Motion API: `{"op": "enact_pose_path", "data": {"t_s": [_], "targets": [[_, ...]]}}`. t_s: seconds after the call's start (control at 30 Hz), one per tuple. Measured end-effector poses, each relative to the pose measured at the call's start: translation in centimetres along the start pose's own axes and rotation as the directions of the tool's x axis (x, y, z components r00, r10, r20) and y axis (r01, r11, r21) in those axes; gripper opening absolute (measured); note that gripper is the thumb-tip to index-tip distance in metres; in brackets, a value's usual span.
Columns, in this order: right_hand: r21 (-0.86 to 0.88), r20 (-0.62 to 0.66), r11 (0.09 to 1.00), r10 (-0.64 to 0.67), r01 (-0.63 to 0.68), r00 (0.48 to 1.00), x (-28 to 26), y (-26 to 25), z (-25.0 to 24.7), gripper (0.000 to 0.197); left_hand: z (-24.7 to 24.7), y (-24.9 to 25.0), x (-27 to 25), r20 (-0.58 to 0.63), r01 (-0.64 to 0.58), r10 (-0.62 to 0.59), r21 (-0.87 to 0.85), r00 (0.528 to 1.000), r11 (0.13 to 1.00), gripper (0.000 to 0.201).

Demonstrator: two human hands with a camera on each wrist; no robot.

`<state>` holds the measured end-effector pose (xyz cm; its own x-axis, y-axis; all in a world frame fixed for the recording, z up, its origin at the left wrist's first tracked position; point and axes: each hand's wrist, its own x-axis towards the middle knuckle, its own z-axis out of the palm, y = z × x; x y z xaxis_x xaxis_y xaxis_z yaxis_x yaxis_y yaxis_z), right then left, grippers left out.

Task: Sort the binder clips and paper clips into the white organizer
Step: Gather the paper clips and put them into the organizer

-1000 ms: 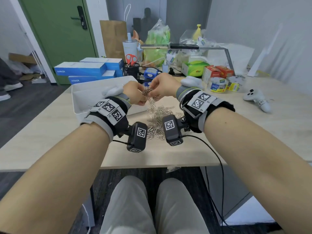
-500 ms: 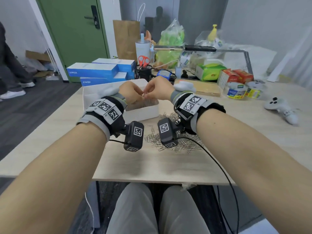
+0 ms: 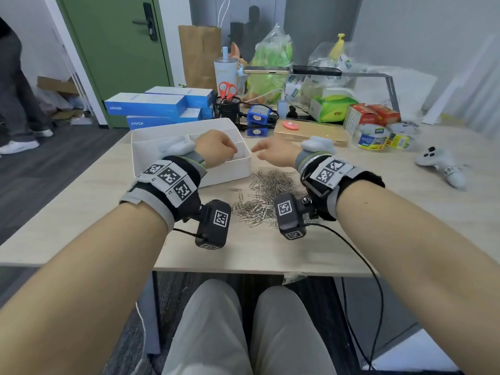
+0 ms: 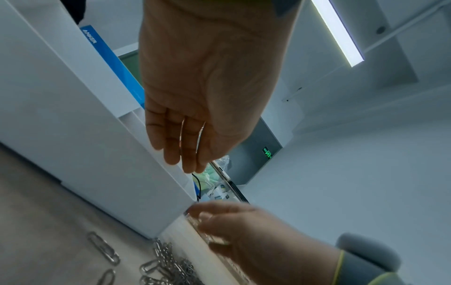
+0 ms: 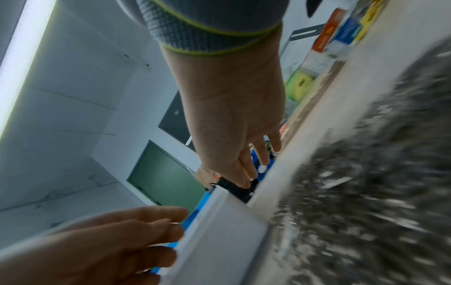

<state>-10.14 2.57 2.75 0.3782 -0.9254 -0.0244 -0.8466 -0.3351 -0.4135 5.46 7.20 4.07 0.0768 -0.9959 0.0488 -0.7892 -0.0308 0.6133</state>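
Observation:
The white organizer (image 3: pixel 230 169) stands at the table's left middle, and its side wall (image 4: pixel 97 154) fills the left wrist view. My left hand (image 3: pixel 216 148) hovers over its right compartment with fingers bent down. In the left wrist view thin wire of paper clips (image 4: pixel 192 135) glints between those fingers. My right hand (image 3: pixel 270 154) floats just right of the organizer with fingers spread and nothing in it, as the right wrist view (image 5: pixel 244 154) shows. A heap of silver paper clips (image 3: pixel 267 193) lies on the table below and between my wrists. I see no binder clips.
Blue boxes (image 3: pixel 151 104), a mesh pen cup with red scissors (image 3: pixel 227 106), tape rolls (image 3: pixel 370 136) and a white controller (image 3: pixel 438 161) crowd the back and right. A single clip (image 3: pixel 236 189) lies beside the heap. A person's legs (image 3: pixel 16 90) stand far left.
My hands, joined on a bunch of clips over the organizer half a second ago, have parted. The right one has drawn away to the right; the left stays above the compartment.

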Motion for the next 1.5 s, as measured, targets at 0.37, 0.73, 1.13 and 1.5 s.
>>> {"op": "enact_pose_path", "data": {"t_s": [0.37, 0.73, 1.13, 1.5], "targets": [[-0.046, 0.291, 0.998, -0.037, 0.053, 0.956, -2.8, 1.5, 2.9, 0.043, 2.9, 0.2, -3.0, 0.282, 0.06, -0.164, 0.343, 0.945, 0.937, 0.033], [0.122, 0.081, 0.987, 0.094, -0.103, 0.992, -7.3, 5.3, 0.1, 0.044, 8.7, 0.9, -4.7, 0.183, -0.035, -0.046, 0.414, 0.982, 0.91, 0.069], [-0.014, 0.184, 0.977, 0.211, -0.212, 0.96, -9.4, 8.0, 0.6, 0.059, 11.5, 5.3, -4.6, 0.294, -0.012, -0.045, 0.19, 0.955, 0.982, 0.078], [-0.11, 0.114, 0.943, 0.326, -0.314, 0.938, -9.9, 5.2, -1.3, 0.089, 5.2, 3.7, -4.8, 0.317, -0.04, -0.099, 0.405, 0.943, 0.914, 0.088]]}}
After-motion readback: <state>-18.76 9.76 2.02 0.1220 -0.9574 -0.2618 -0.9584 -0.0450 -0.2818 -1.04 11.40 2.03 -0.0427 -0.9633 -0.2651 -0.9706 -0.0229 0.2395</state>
